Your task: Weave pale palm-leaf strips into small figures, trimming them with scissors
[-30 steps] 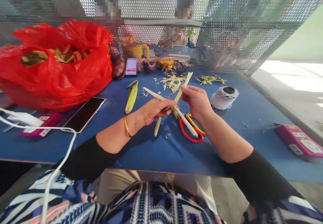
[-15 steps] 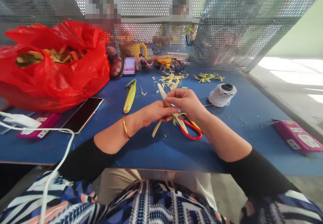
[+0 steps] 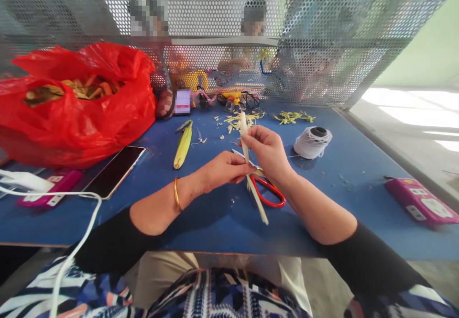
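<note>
My left hand pinches a pale strip of corn husk near its middle, fingers closed. Higher up the same strip, my right hand grips it between thumb and fingers. The husk stands nearly upright, and a pale length hangs below toward the table's front edge. Under my hands lie scissors with red handles, their blades partly hidden. To the left rests a yellow-green bundle of husk. A cone of white thread stands right of my right hand.
A red plastic bag of dry husks fills the left, near a dark phone and white cable. Husk scraps and green pieces lie behind. A purple box is at right. People sit beyond the perforated screen.
The husk strip has turned from slanting to nearly upright. My left hand has come down its length, and the lower end now hangs farther toward me. The view has tilted slightly up.
</note>
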`<state>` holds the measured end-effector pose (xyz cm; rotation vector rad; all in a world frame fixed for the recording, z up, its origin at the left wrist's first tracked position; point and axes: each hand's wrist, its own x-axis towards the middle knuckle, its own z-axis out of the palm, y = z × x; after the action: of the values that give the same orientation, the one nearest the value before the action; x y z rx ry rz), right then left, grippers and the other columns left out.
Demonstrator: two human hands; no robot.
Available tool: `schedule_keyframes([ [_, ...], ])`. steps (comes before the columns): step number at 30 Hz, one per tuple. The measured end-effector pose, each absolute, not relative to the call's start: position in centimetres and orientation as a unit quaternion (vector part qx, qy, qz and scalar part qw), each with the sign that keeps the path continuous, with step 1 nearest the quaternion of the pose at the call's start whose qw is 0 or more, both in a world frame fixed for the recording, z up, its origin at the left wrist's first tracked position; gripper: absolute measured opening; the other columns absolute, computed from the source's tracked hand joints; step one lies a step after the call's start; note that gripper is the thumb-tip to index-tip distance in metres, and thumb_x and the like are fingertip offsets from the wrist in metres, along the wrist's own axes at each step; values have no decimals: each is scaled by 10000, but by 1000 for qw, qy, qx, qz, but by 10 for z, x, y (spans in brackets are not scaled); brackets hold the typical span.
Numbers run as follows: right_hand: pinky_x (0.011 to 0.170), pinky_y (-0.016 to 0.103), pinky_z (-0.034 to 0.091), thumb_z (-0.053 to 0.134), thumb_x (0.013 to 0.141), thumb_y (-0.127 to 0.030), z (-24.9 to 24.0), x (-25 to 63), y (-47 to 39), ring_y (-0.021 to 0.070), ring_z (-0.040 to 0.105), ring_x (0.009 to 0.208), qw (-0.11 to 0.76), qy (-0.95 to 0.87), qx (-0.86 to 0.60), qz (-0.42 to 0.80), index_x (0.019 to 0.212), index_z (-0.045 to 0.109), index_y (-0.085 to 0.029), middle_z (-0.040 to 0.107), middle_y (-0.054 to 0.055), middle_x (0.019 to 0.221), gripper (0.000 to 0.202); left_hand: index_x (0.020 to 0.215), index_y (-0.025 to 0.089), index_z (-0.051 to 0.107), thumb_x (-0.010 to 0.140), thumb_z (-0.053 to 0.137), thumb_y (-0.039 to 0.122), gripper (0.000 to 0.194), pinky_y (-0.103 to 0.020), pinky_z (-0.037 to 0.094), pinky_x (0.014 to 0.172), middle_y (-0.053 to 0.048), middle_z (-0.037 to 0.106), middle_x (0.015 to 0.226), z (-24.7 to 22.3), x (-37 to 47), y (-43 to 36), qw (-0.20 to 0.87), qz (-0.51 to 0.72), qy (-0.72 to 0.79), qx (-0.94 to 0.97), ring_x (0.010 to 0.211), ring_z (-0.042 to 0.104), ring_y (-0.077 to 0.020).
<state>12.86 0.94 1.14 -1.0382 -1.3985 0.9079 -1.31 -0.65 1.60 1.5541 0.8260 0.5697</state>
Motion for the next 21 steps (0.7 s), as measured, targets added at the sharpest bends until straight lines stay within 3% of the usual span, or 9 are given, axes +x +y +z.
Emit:
schedule_keyframes([
  [5,691,284,431,597,797,-351,15,135,16,121,523,658,524,-607,-462,378,676,562,-196,590,-15,668,200,662,146,709,727,690,455,316,-231,209,449,37,450,470,17,-15,-2,650,261,363,614,444,330,-63],
  [10,709,307,446,547,824,-558,34,159,23,147,556,690,361,-697,-453,423,719,635,-189,643,19,715,394,650,139,691,803,605,577,472,-221,197,429,21,457,486,19,-19,11,678,346,394,516,430,338,-59],
  [14,660,289,436,651,759,-507,44,172,21,147,554,686,249,-755,-407,449,749,664,-189,650,11,720,319,608,139,654,788,659,533,434,-211,185,423,24,455,483,21,-21,15,678,342,416,500,422,348,-52],
  [18,609,279,408,639,775,-433,39,174,25,136,524,614,247,-787,-402,397,719,654,-188,609,-9,634,252,584,142,658,746,740,388,306,-203,204,438,32,461,466,20,-21,13,660,334,423,523,424,358,-43],
  [21,660,301,419,562,835,-328,33,170,25,155,564,655,311,-814,-422,250,711,668,-195,646,14,671,210,628,137,694,781,715,343,257,-198,215,431,40,460,459,19,-21,14,677,328,422,506,410,356,-37],
])
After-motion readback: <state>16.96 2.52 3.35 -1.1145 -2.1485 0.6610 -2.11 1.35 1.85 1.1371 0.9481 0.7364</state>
